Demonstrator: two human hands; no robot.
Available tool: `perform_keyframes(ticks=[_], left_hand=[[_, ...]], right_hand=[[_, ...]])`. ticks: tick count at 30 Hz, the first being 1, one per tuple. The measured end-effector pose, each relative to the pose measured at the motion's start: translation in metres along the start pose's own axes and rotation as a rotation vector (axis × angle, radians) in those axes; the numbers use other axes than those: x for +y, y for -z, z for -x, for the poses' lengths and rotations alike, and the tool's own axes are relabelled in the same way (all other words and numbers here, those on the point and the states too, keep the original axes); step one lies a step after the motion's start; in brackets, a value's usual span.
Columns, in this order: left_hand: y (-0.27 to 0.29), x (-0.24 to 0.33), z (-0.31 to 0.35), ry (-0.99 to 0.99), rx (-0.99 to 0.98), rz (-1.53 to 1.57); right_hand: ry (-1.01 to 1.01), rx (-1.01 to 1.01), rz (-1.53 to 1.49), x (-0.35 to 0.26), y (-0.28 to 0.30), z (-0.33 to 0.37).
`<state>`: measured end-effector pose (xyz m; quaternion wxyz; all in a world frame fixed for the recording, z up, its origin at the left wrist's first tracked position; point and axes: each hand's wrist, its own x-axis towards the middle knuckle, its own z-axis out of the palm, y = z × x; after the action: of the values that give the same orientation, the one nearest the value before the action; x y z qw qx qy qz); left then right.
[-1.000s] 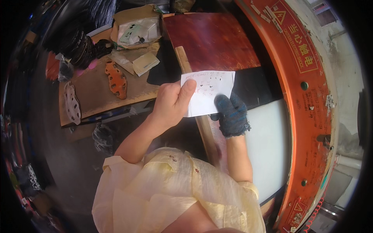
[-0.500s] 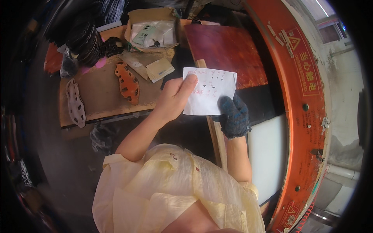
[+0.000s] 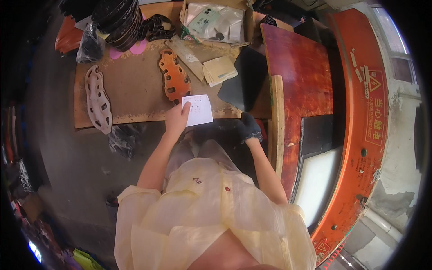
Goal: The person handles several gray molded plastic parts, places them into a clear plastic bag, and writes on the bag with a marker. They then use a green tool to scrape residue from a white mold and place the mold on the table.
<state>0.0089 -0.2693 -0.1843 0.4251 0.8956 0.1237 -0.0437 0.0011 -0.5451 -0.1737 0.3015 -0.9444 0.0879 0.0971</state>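
Note:
My bare left hand [image 3: 177, 118] pinches a white slip of paper [image 3: 199, 113] with handwriting, thumb on top, near the table's front edge. Just beyond the paper lies an orange sole-shaped piece [image 3: 176, 83] with cut-out holes. My right hand [image 3: 249, 128], in a dark knitted glove, is apart from the paper, to its right at the table edge. Its fingers blend into the dark background, so their pose is unclear. A black sheet [image 3: 243, 85] lies just beyond the glove. At the left of the table rests a pale sole-shaped piece [image 3: 97, 99] with similar holes.
The brown worktable [image 3: 130, 85] carries a cardboard box [image 3: 248, 27] of bagged items, tan papers [image 3: 219, 70] and stacked black strips [image 3: 118, 22]. On the right are a reddish board [image 3: 299, 67], a white slab [image 3: 317, 182] and an orange machine frame [image 3: 355, 148].
My right hand has let go of the paper and moved away to the right. The left hand has lowered the paper toward the table edge. The view has shifted.

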Motion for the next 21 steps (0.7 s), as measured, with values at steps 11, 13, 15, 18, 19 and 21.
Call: perform_keyframes(ticks=[11,13,15,18,19,21], left_hand=[[-0.029,-0.013,-0.015,0.163,0.153,0.168],[-0.037,-0.020,-0.009,0.190,0.148,0.124],[-0.043,-0.024,-0.001,0.197,0.181,0.160],[-0.045,-0.023,0.003,0.249,0.225,0.245],[-0.046,-0.022,0.001,0.239,0.253,0.302],[-0.049,-0.019,-0.009,0.253,0.210,0.239]], right_hand=[[0.457,-0.063,0.205,-0.069,-0.043,-0.122],[0.656,0.091,0.156,-0.094,-0.064,-0.141],[0.677,0.098,0.275,-0.124,-0.086,-0.156],[0.552,-0.036,0.545,-0.157,-0.104,-0.173],[0.492,-0.095,0.512,-0.162,-0.104,-0.179],[0.351,-0.245,0.454,-0.159,-0.092,-0.192]])
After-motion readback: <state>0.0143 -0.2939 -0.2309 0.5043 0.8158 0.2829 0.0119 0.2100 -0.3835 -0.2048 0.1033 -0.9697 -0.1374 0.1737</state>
